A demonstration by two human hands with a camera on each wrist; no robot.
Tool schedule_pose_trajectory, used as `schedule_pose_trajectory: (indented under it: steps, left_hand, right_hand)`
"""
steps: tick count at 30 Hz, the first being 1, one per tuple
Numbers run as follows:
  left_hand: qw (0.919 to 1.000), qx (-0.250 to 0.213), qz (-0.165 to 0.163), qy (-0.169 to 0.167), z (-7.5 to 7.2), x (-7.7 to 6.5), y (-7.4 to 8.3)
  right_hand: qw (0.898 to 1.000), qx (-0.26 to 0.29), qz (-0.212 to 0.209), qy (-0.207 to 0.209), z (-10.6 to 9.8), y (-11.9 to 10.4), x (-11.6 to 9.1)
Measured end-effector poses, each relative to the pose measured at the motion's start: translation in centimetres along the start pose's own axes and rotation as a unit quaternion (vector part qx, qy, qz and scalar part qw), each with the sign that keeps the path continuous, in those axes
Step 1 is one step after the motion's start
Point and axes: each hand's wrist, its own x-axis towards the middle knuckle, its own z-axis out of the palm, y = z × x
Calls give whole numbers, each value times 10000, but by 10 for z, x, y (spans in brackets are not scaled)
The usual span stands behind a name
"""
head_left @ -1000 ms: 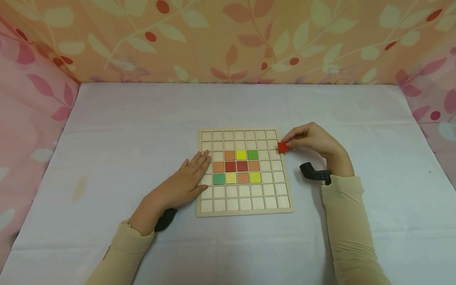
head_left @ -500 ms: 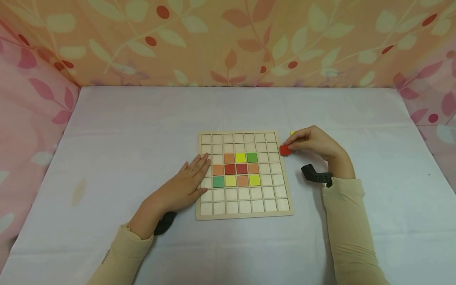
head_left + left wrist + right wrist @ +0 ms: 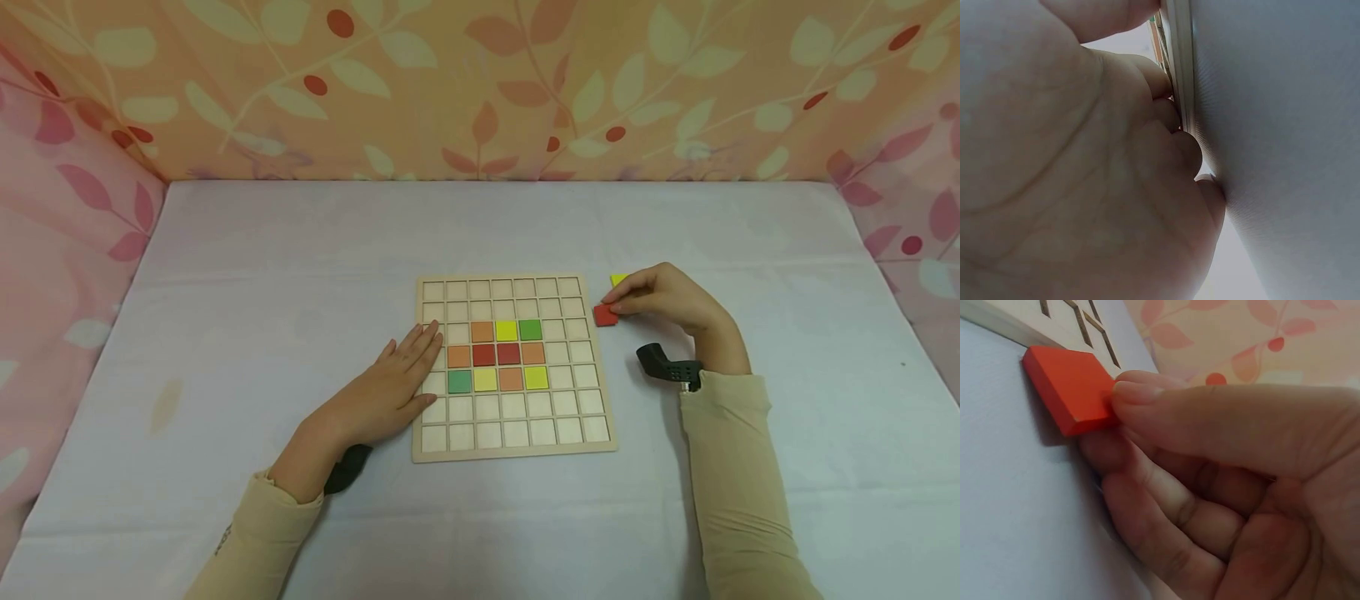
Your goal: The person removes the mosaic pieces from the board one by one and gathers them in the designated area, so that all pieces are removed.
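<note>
A wooden grid board point(image 3: 514, 456) lies flat on the white cloth, with several coloured square tiles in its middle cells. Two dark red tiles point(image 3: 483, 354) sit at the centre, among orange, yellow and green ones. My left hand point(image 3: 378, 396) rests with straight fingers on the board's left edge; the left wrist view shows its palm point(image 3: 1085, 162) close against that edge. Thumb and fingers of my right hand point(image 3: 660, 296) pinch a red square tile point(image 3: 1072, 387) just off the board's right edge. A yellow tile point(image 3: 618, 279) shows partly behind the right hand's fingers.
White cloth point(image 3: 285, 250) covers the table around the board. A patterned orange curtain point(image 3: 450, 83) stands along the back, and pink patterned cloth point(image 3: 67, 250) borders the left side. Dark camera mounts point(image 3: 663, 364) sit at the wrists.
My right hand has drawn the red tile slightly right, from overlapping the board's edge to beside it. The yellow tile behind the fingers has come into view. The left hand keeps its place.
</note>
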Motion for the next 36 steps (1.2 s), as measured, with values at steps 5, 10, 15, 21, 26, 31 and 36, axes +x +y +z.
schedule_pose_trajectory:
  steps: [5, 10, 15, 21, 26, 31, 36]
  left_hand:
    - [10000, -16, 8, -3, 0, 0, 0]
    - [10000, 11, -12, -17, -1, 1, 0]
    - [10000, -19, -20, -16, -1, 0, 1]
    - [10000, -35, -47, -31, -1, 0, 1]
    - [10000, -7, -35, -30, -2, 0, 1]
    - [10000, -28, -43, -36, -3, -1, 2]
    - [10000, -23, -43, -31, -2, -1, 2]
  right_hand:
    - [9995, -305, 117, 35, -1, -4, -1]
    - [9988, -424, 243, 80, -2, -6, -2]
    - [9988, -422, 254, 54, -1, -7, -3]
    - [9989, -426, 209, 4, 0, -8, -3]
    - [9989, -422, 224, 12, 0, -9, -3]
    - [9992, -323, 253, 20, -1, -10, -5]
    - [9998, -20, 202, 22, 0, -12, -5]
